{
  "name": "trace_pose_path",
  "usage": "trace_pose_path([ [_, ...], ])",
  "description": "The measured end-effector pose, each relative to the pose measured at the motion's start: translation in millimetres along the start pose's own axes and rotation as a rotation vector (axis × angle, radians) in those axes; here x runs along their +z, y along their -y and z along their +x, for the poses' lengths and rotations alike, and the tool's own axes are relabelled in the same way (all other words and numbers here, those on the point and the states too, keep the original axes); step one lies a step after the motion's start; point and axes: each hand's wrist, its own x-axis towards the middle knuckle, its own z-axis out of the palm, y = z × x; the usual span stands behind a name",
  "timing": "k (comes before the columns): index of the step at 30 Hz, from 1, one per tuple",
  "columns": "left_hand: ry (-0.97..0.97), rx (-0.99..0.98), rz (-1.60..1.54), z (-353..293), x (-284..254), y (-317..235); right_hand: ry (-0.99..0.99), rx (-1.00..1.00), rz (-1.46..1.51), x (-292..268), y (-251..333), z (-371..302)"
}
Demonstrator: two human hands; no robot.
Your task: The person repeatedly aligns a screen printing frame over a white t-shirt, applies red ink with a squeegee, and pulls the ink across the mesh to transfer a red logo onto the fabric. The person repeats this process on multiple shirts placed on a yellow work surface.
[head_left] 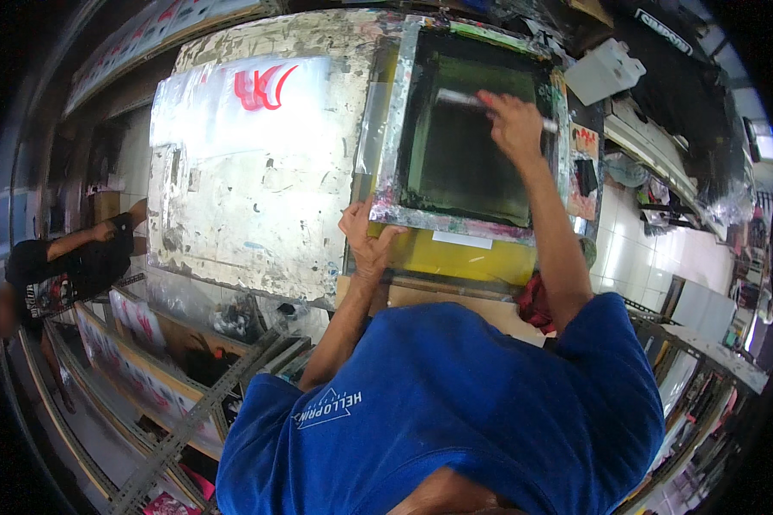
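A screen printing frame (455, 224) with ink-stained edges and a dark green mesh lies at the right part of the worktable. My right hand (515, 129) is over the upper part of the mesh, closed on a pale, narrow squeegee (459, 98) that is blurred by motion. At the frame's near left corner is my left hand (369, 240), its thumb and fingers bent around the corner. Beneath the frame shows a yellow board (438, 262) with a white strip on it. To the left lie clear plastic sheets (223, 99) with a red print.
The worktable (258, 197) has a worn, paint-chipped white top. A white plastic jug (605, 73) stands beyond the frame's right side. Red cloth (537, 305) lies near my right forearm. Racks with printed sheets (159, 369) stand at lower left, where another person (69, 266) is.
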Motion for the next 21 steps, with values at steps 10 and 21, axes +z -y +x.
trace_pose_path([
  [10,-0.198,0.030,-0.238,69,-20,-99,-0.079,-0.031,0.036,-169,111,-35],
  [21,-0.100,-0.144,0.554,89,32,-9,-0.132,-0.002,0.044,-244,65,125],
])
